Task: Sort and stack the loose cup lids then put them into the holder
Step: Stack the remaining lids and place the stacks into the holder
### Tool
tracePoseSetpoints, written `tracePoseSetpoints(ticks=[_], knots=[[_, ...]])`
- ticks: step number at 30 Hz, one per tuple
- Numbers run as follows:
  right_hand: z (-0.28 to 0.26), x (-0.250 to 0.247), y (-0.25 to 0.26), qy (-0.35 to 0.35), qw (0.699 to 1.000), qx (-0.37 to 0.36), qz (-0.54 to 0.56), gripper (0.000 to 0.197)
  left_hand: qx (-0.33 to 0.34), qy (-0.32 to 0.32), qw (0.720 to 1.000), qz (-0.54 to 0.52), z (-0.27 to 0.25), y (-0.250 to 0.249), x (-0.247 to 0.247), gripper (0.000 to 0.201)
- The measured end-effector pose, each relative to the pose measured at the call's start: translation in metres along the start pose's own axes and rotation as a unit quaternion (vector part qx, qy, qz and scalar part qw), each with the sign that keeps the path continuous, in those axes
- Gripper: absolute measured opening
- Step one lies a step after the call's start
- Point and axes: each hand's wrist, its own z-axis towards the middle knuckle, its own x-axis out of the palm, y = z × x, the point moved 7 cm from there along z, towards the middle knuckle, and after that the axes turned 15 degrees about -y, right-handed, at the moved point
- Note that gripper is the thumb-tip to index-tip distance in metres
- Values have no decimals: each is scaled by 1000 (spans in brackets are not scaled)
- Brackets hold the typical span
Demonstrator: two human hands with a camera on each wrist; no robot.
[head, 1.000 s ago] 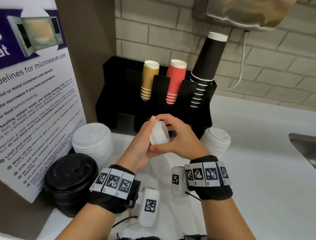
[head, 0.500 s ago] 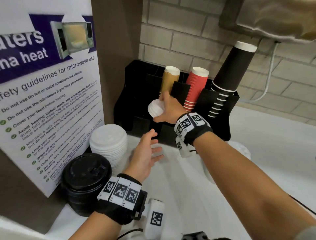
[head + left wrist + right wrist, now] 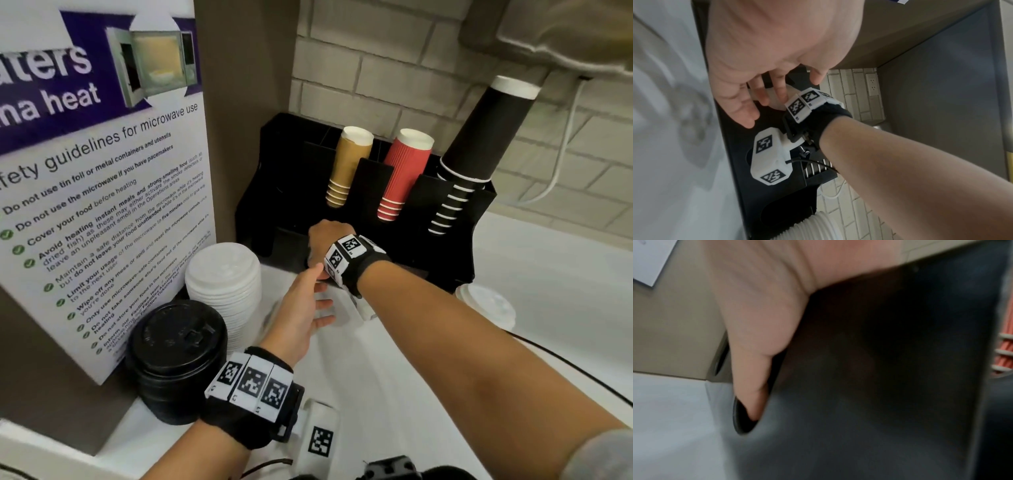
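Observation:
My right hand [image 3: 320, 245] reaches into the low front opening of the black cup-and-lid holder [image 3: 274, 178]; its fingers are hidden there. In the left wrist view a small white lid stack [image 3: 774, 104] shows at that hand, just past my left fingers. The right wrist view is blurred, with one finger [image 3: 756, 369] along the holder's dark wall [image 3: 890, 353]. My left hand [image 3: 320, 299] [image 3: 781, 97] hovers empty just behind, fingers spread and relaxed. A tall stack of large white lids [image 3: 222, 274], a black lid stack [image 3: 178, 353] and another white stack [image 3: 486, 305] stand on the counter.
The holder's top slots carry brown [image 3: 346, 171], red [image 3: 400, 174] and black [image 3: 479, 144] cup stacks. A microwave safety sign [image 3: 96, 192] leans at the left, close behind the lid stacks. White counter [image 3: 548, 274] stretches to the right, below a brick wall.
My right hand has carried the small white lid stack from in front of the holder down into its lower opening. The left hand let go of it earlier and stays open.

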Motion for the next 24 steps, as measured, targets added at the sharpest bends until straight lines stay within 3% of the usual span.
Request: tracePoseSetpoints(ticks=[3,6,10,12,14,18,24], knots=[[-5,-7,-2,6,999,1,38,14,0,1,1000,4,-1,2,0,36],[-15,-41,-19,-37,983,30,179,19,4,4,1000,0,-1,2,2,30],[-66,-103,-92,-206,904,137,348,20,6,6,1000,-8,1,0,3,24],[-112,-112,-136,-246,863,216,385,18,11,13,1000,-6,2,-1,3,24],[-159,-105,-169,-240,844,291,380,22,17,20,1000,-3,1,-2,4,24],[-222,-68,-198,-156,843,402,322,46,26,33,999,10,-2,-4,8,23],[-237,-31,-195,-120,833,424,335,69,23,57,998,21,-10,1,18,22]])
